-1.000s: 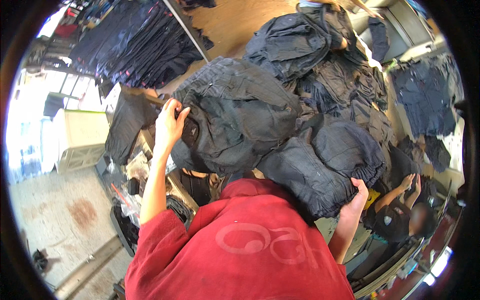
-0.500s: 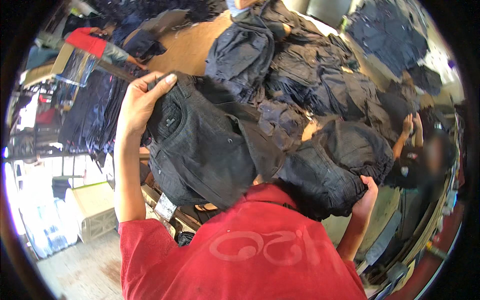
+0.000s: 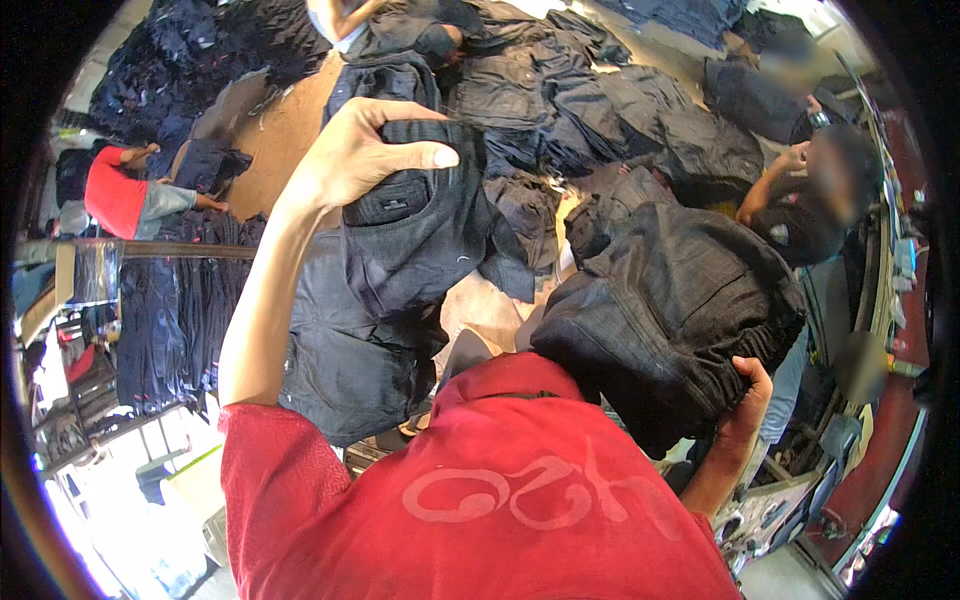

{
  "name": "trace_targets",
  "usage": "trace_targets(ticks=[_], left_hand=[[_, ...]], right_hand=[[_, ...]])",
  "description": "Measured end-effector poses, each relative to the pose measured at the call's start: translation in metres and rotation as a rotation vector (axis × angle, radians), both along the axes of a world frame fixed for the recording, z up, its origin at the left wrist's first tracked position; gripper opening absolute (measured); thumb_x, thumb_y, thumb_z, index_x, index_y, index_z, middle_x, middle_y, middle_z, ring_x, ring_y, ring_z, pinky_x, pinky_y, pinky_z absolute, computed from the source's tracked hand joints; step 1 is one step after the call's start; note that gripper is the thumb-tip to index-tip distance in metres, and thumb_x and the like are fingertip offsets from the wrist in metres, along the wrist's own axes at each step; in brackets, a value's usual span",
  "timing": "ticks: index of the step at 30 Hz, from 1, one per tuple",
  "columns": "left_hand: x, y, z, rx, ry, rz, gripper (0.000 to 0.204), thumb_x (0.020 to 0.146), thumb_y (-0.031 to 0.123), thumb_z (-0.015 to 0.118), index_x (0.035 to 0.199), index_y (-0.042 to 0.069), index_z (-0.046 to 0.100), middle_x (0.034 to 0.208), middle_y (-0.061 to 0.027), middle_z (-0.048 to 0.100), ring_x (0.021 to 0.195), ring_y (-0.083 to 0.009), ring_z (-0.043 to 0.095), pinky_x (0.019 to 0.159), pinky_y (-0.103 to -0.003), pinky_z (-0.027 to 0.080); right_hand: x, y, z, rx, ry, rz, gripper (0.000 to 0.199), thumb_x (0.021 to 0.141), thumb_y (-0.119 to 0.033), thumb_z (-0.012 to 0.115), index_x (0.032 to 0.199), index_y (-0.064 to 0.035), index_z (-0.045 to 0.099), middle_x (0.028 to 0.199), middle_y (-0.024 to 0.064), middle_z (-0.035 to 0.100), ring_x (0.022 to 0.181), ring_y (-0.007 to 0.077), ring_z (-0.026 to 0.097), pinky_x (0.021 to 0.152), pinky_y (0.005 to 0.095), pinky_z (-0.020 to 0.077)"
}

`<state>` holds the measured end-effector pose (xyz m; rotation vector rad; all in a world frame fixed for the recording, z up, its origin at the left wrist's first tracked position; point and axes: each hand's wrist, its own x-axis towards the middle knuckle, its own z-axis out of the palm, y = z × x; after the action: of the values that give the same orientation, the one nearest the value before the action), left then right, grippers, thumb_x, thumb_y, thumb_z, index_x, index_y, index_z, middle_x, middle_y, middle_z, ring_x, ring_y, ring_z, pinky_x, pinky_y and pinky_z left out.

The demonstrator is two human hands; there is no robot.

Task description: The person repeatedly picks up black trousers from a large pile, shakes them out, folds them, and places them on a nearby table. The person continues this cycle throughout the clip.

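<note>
My left hand point(image 3: 375, 160) is closed on the waistband of a pair of dark denim shorts point(image 3: 410, 250), raised at the left of centre, with the thumb over the top edge. A pocket opening shows just below my fingers. At the right, my right hand point(image 3: 748, 395) grips the gathered elastic waist of another bunched dark garment point(image 3: 665, 310), perhaps also shorts. Whether the two pieces are joined I cannot tell. Beneath the left piece lies a dark folded garment point(image 3: 350, 370).
Heaps of dark clothing point(image 3: 540, 100) spread ahead. Dark garments point(image 3: 175, 320) hang or lie stacked at the left. A person in a red shirt point(image 3: 115, 190) sits at the far left, another person point(image 3: 345, 20) at the top, and people in dark shirts point(image 3: 810, 215) at the right.
My left hand has moved right and slightly up, lifting the shorts off the darker garment beneath. My right hand has shifted slightly right and down, and the view has turned.
</note>
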<state>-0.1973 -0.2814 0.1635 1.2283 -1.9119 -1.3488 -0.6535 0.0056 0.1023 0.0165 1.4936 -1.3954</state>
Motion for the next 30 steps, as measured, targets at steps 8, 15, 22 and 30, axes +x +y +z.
trace_targets(ticks=[8,15,22,30], left_hand=[[-0.078,-0.034,-0.154,-0.003,-0.113,-0.430,0.034,0.084,0.022,0.089,0.113,0.006,0.081,0.094,-0.0087,0.074,0.093,-0.0174,0.067,0.089,-0.034,0.052],[-0.100,0.000,-0.320,0.270,-0.400,-0.422,0.033,0.080,0.022,0.092,0.111,0.013,0.084,0.086,-0.0029,0.060,0.087,-0.0173,0.058,0.080,-0.032,0.047],[-0.095,-0.043,-0.387,0.231,-0.413,-0.477,0.036,0.082,0.029,0.089,0.114,0.012,0.083,0.093,-0.0112,0.068,0.093,-0.0253,0.064,0.087,-0.037,0.050],[-0.087,-0.142,-0.367,-0.469,-0.449,0.314,0.060,0.083,0.017,0.084,0.140,0.016,0.064,0.140,-0.0177,0.059,0.130,-0.0388,0.055,0.112,-0.045,0.046]], right_hand=[[-0.028,0.032,-0.022,0.095,0.055,-0.152,0.012,0.081,-0.009,0.067,0.087,0.0007,0.071,0.090,0.0096,0.073,0.078,0.0229,0.071,0.079,0.0346,0.0588],[-0.033,0.035,-0.023,0.121,0.047,-0.215,0.015,0.081,-0.007,0.066,0.091,0.0025,0.071,0.091,0.0089,0.073,0.079,0.0226,0.071,0.079,0.0350,0.0588],[-0.035,0.028,-0.024,0.149,0.087,-0.219,0.020,0.079,-0.004,0.066,0.097,0.0045,0.071,0.092,0.0096,0.073,0.080,0.0234,0.071,0.083,0.0356,0.0586],[-0.033,0.021,-0.021,0.137,0.153,-0.129,0.007,0.079,-0.004,0.066,0.080,0.0022,0.069,0.086,0.0088,0.072,0.076,0.0220,0.071,0.077,0.0369,0.0592]])
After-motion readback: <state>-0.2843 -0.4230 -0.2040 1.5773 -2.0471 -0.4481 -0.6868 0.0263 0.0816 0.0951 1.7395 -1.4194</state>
